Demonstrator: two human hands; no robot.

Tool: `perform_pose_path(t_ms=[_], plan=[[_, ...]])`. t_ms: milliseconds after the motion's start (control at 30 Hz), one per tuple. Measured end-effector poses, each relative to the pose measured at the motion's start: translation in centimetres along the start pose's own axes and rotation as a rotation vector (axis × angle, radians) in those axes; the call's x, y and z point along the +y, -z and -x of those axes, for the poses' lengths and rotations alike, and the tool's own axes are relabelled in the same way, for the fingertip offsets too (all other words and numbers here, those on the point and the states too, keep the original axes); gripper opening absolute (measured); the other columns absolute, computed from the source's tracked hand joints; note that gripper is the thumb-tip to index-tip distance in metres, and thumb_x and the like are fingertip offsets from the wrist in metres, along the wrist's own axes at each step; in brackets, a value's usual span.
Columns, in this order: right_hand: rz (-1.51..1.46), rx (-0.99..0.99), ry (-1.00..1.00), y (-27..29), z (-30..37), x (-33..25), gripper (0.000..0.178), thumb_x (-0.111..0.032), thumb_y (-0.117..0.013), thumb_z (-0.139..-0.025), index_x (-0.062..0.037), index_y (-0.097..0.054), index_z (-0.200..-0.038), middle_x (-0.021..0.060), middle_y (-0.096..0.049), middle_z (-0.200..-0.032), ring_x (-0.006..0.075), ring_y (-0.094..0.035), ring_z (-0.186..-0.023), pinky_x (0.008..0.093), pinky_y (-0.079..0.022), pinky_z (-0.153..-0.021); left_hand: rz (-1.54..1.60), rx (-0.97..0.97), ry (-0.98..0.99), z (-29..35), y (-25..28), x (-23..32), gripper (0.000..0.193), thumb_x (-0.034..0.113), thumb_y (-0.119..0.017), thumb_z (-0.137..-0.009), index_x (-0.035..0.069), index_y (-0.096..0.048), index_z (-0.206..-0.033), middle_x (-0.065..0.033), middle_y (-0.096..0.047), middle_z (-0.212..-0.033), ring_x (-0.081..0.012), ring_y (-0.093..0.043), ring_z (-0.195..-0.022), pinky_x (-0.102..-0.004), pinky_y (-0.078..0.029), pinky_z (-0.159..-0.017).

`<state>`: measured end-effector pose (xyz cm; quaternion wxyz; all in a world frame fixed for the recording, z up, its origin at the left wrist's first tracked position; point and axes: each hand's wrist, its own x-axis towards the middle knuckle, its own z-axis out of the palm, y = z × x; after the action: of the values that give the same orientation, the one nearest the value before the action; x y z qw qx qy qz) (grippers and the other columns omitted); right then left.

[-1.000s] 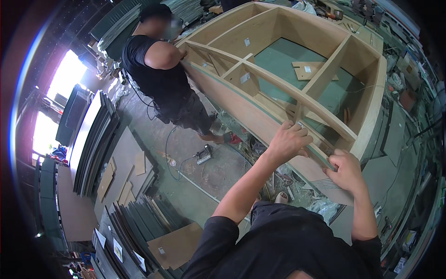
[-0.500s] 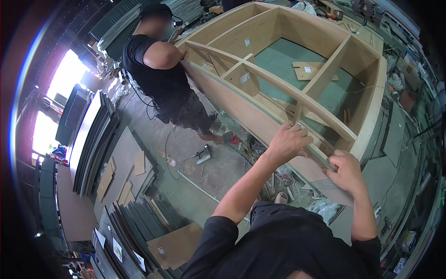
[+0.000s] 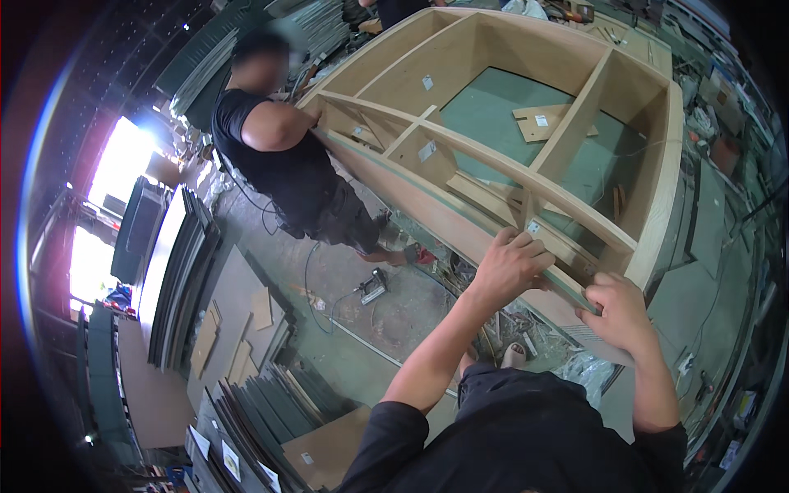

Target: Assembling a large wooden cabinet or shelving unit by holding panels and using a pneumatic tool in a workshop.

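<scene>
A large light-wood frame (image 3: 567,189) with several open compartments lies ahead of me. A long, thin wooden panel (image 3: 444,234) with a greenish upper edge runs along its near side. My left hand (image 3: 514,267) is closed over the panel's upper edge, fingers curled to the frame side and thumb mostly hidden. Farther right, near the frame's corner, my right hand (image 3: 618,312) grips the same edge with bent fingers. A co-worker (image 3: 283,156) in dark clothes stands at the panel's far left end, one hand at the frame's corner.
A nail gun (image 3: 373,286) with a hose lies on the floor left of the panel. Stacked dark boards (image 3: 177,271) and loose wood pieces (image 3: 261,308) are at the left. Scraps and clear plastic (image 3: 588,374) lie near my feet. A notched wooden piece (image 3: 542,123) rests inside the frame.
My view has shifted slightly. My left hand's fingers curl more closely over the panel edge, while my right hand keeps its hold near the corner. The co-worker still stands at the far end.
</scene>
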<state>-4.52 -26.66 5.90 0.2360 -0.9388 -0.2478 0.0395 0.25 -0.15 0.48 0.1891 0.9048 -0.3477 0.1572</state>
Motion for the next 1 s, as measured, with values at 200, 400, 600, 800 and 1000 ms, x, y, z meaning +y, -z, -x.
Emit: perform_pose_path(t_ms=[200, 400, 600, 800, 1000], plan=[[0.006, 0.016, 0.015, -0.3, 0.0, 0.4, 0.035, -0.026, -0.087, -0.076, -0.0052, -0.059, -0.072, 0.0109, -0.055, -0.082, 0.0355, -0.061, -0.088, 0.0492, -0.048, -0.076, 0.012, -0.036, 0.017, -0.5, 1.1, 0.3, 0.048, 0.034, -0.090, -0.068, 0.019, -0.072, -0.110, 0.0012, -0.066, -0.099, -0.0219, -0.064, -0.107, -0.0436, -0.046, -0.103], [0.023, -0.007, 0.006, -0.2, -0.1, 0.6, 0.028, -0.028, -0.084, -0.078, -0.0073, -0.066, -0.074, 0.0085, -0.057, -0.083, 0.0326, -0.062, -0.091, 0.0475, -0.050, -0.079, 0.011, -0.089, 0.021, -0.8, 1.2, 0.3, 0.047, 0.028, -0.089, -0.068, 0.018, -0.072, -0.111, 0.0017, -0.067, -0.102, -0.0220, -0.065, -0.110, -0.0438, -0.046, -0.103], [0.039, -0.031, 0.006, 0.1, -0.1, 0.6, 0.017, -0.026, -0.082, -0.078, -0.0112, -0.074, -0.079, 0.0050, -0.061, -0.088, 0.0284, -0.063, -0.095, 0.0447, -0.052, -0.083, 0.025, -0.132, 0.042, -1.1, 1.6, 0.6, 0.048, 0.025, -0.088, -0.067, 0.018, -0.072, -0.112, 0.0024, -0.067, -0.101, -0.0219, -0.065, -0.110, -0.0438, -0.046, -0.104], [0.027, -0.038, -0.004, 0.2, -0.3, 0.6, 0.016, -0.026, -0.082, -0.077, -0.0131, -0.073, -0.077, 0.0042, -0.060, -0.087, 0.0268, -0.064, -0.094, 0.0436, -0.052, -0.081, -0.005, -0.152, 0.060, -1.3, 1.4, 0.4, 0.050, 0.024, -0.086, -0.065, 0.020, -0.073, -0.113, 0.0038, -0.069, -0.106, -0.0204, -0.066, -0.113, -0.0438, -0.046, -0.106], [0.009, -0.043, -0.048, 0.4, -0.5, 0.3, 0.015, -0.026, -0.083, -0.076, -0.0137, -0.074, -0.077, 0.0031, -0.062, -0.089, 0.0256, -0.064, -0.094, 0.0431, -0.051, -0.082, -0.023, -0.143, 0.068, -1.1, 1.1, 0.3, 0.048, 0.024, -0.084, -0.067, 0.022, -0.073, -0.113, 0.0050, -0.069, -0.106, -0.0191, -0.066, -0.111, -0.0427, -0.046, -0.106]])
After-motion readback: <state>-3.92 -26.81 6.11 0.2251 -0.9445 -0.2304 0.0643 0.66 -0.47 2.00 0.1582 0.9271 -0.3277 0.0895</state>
